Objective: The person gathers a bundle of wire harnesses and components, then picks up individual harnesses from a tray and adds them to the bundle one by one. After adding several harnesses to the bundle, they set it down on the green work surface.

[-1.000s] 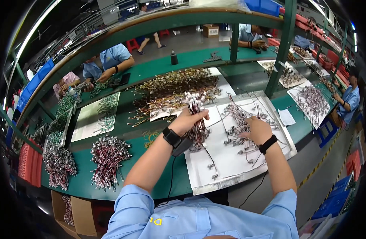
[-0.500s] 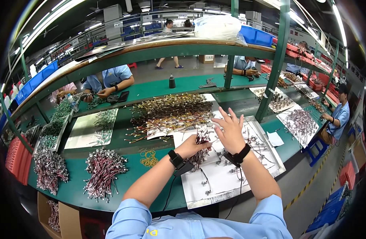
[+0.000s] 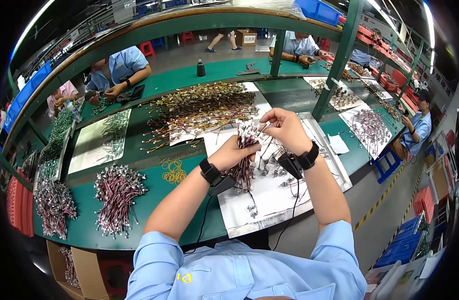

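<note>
My left hand (image 3: 233,153) is closed round an upright bundle of thin wire leads (image 3: 246,172), dark red, black and white, with white connectors clustered on top. My right hand (image 3: 288,131) is at the top of that bundle, thumb and fingers pinched on a wire lead's white connector end; the fingers partly hide it. Both wrists wear black bands with dark clips and cords. Below the hands, loose leads with small metal parts lie on a white board (image 3: 224,212).
Two piles of wire leads (image 3: 118,200) (image 3: 54,207) and yellow rubber bands (image 3: 174,171) lie left on the green bench. Yellow-brown leads (image 3: 202,110) heap beyond. A green post (image 3: 334,65) rises ahead on the right. Co-workers sit across and at right.
My right hand, spread open and apart from the bundle before, has come in to its top and pinched its fingers there. My left hand keeps its hold. The view has shifted slightly.
</note>
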A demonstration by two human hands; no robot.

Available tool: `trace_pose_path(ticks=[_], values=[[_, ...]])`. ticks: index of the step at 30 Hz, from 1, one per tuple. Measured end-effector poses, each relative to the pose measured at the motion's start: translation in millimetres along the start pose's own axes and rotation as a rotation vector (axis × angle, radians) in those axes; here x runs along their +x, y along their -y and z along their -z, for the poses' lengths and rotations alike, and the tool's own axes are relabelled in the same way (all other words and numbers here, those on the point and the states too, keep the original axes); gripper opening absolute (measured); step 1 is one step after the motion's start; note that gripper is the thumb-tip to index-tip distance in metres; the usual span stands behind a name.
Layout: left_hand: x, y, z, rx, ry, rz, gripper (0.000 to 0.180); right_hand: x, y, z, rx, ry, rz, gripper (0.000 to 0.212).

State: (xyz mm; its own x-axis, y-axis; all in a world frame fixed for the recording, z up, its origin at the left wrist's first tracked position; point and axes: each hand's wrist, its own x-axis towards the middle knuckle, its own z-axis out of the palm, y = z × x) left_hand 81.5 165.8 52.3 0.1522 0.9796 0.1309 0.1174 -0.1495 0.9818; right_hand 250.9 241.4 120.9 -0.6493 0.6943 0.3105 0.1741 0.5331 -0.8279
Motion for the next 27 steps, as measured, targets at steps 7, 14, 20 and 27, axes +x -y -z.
trace_pose_path(ticks=[7, 14, 20, 27], values=[[0, 1, -2, -0.044, 0.013, 0.017, 0.016, 9, -17, 7, 0.350, 0.139, -0.016, 0.016], [-3, -5, -12, -0.114, -0.013, 0.019, 0.018, 9, -27, -5, 0.107, 0.188, 0.053, 0.020], [1, 7, -2, -0.174, -0.085, 0.061, 0.021, -8, -32, -2, 0.220, 0.107, 0.029, 0.028], [4, -5, 3, -0.287, -0.273, 0.013, 0.028, -51, -69, -6, -0.921, -0.061, -0.005, 0.038]])
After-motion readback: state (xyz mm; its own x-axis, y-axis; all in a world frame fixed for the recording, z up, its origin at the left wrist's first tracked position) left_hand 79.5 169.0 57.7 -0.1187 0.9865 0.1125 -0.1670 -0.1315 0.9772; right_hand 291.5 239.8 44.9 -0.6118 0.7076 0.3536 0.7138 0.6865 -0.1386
